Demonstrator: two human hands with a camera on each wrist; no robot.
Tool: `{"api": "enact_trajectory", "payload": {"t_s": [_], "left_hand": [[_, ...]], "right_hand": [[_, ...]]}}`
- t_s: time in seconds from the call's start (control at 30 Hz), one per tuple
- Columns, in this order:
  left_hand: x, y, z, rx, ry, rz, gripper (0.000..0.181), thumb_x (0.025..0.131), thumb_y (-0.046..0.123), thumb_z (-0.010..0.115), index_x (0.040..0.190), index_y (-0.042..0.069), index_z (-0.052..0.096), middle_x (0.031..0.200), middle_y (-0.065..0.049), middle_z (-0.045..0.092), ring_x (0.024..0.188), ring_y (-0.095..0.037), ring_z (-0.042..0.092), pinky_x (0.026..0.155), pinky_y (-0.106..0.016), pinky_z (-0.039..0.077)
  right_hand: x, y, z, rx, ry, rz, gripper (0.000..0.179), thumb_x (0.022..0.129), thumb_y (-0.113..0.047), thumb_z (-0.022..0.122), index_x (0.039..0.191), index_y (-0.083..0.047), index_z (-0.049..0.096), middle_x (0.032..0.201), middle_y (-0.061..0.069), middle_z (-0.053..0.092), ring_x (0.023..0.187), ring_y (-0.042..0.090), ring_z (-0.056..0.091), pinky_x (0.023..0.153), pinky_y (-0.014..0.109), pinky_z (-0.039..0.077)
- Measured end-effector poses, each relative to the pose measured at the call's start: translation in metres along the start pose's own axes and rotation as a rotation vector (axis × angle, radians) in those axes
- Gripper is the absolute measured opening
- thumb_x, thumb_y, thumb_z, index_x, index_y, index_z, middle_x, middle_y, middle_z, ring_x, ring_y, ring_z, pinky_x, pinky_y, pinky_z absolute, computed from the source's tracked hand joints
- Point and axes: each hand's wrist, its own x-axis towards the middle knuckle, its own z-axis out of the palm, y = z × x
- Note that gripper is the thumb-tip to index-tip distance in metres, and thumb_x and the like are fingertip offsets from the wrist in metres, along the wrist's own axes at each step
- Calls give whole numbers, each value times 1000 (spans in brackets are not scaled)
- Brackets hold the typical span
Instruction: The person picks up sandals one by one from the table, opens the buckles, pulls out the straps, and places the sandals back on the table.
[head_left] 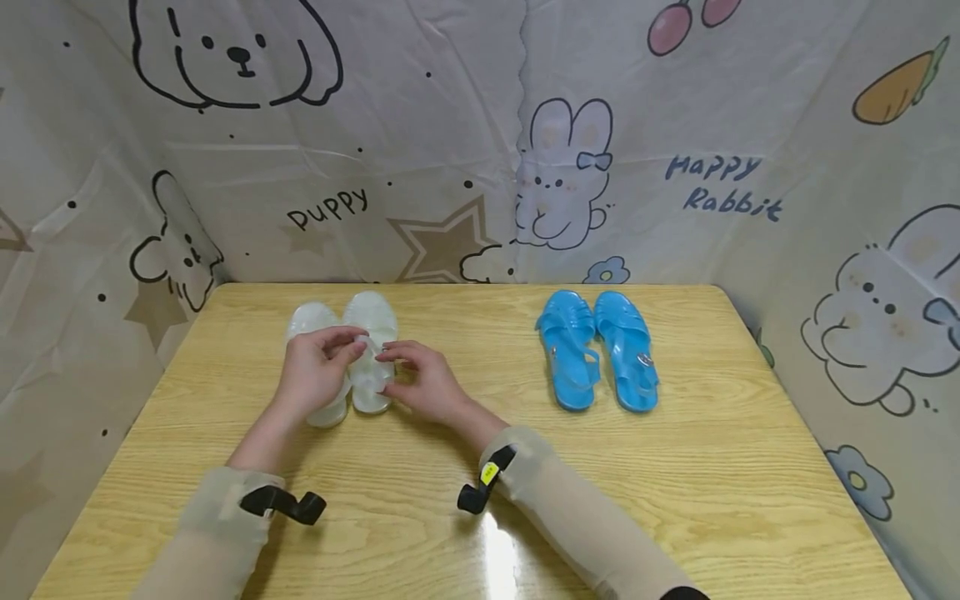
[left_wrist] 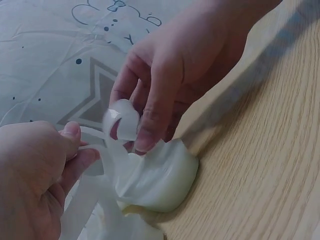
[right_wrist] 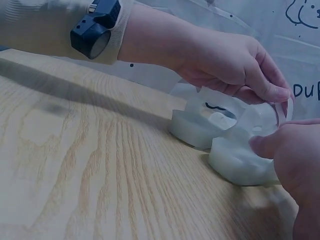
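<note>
A pair of translucent white sandals lies on the left side of the table, the left sandal (head_left: 327, 414) beside the right sandal (head_left: 370, 310). My left hand (head_left: 311, 373) pinches a thin strap (left_wrist: 92, 132) of the right sandal between thumb and index finger. From the other side, my right hand (head_left: 427, 385) holds the looped part of the strap (left_wrist: 120, 112), thumb and fingers on either side of it. The right sandal's heel (left_wrist: 170, 185) rests on the table below the hands. Fingers partly hide the strap's fastening in the head view.
A pair of blue sandals, one left (head_left: 573, 383) and one right (head_left: 626, 333), stands on the right half of the wooden table (head_left: 465, 333). A printed cloth (head_left: 465, 108) hangs behind the table and along both sides.
</note>
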Motion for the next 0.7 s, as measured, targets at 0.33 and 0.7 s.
{"api": "enact_trajectory", "payload": {"t_s": [0.33,0.7], "left_hand": [[-1,2,3,-11,-19,0,16,103,9,72,114,0,78,105,-15,78,96,-25,76,72,-15,56],[-2,18,15,-26,-120,-30,17,104,10,70,116,0,76,109,-13,78,99,-24,75,75,-20,58]], "right_hand": [[-2,6,-6,6,63,-66,25,89,8,81,112,1,76,124,12,68,120,23,64,103,28,53],[-21,13,-26,29,63,-73,23,88,14,78,108,4,75,121,15,68,118,28,65,105,29,52]]}}
